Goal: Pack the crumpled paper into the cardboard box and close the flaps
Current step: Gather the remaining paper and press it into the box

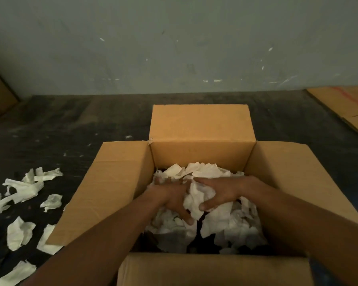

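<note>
Inside the open cardboard box [203, 155], left hand [172, 200] and right hand [219, 193] clutch crumpled paper [203, 200] between curled fingers, apparently packing it down

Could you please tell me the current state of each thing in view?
cardboard box: open, all four flaps spread.
crumpled paper in the box: piled, partly filling it.
loose paper on the floor: scattered, unpacked.
left hand: gripping paper.
right hand: gripping paper.

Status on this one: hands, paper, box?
Left hand and right hand grip one paper wad inside the cardboard box. Flaps all open. Loose paper scraps on the floor, left.
</note>
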The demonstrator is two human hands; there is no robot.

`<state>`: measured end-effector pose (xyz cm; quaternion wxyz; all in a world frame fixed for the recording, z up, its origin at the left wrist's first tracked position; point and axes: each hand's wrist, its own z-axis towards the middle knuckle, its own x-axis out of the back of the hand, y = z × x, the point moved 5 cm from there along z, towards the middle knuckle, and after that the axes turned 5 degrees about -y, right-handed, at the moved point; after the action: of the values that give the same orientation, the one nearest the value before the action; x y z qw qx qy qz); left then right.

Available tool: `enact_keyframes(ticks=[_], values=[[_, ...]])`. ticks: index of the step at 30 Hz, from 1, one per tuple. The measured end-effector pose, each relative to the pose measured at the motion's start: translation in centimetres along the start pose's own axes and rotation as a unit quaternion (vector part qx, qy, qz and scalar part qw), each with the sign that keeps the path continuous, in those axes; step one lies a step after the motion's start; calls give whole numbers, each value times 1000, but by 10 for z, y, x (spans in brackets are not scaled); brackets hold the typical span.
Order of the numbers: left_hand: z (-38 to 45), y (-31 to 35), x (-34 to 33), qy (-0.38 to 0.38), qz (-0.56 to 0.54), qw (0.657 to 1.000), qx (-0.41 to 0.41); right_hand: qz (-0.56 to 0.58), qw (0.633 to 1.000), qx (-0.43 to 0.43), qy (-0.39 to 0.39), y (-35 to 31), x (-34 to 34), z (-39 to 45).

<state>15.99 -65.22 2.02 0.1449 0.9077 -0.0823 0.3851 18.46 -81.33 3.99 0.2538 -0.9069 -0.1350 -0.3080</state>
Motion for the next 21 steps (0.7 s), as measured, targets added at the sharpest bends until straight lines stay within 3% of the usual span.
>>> enact_keyframes(ticks=[2,5,7,10,16,21], values=[[-16,-2,13,28,15,999,-6,-13,999,2,44,0,17,-22],[-35,0,25,70,61,995,32,-98,988,-64,101,13,10,-40],[-35,3,25,74,96,992,44,-127,986,-98,54,27,-9,-37],[-17,5,9,19,85,995,44,-116,987,-109,-12,42,-36,-22],[12,30,-13,-24,71,997,23,-141,982,-126,-20,56,-54,16],[16,23,-18,-30,76,996,28,-97,986,-135,-14,53,-67,26]])
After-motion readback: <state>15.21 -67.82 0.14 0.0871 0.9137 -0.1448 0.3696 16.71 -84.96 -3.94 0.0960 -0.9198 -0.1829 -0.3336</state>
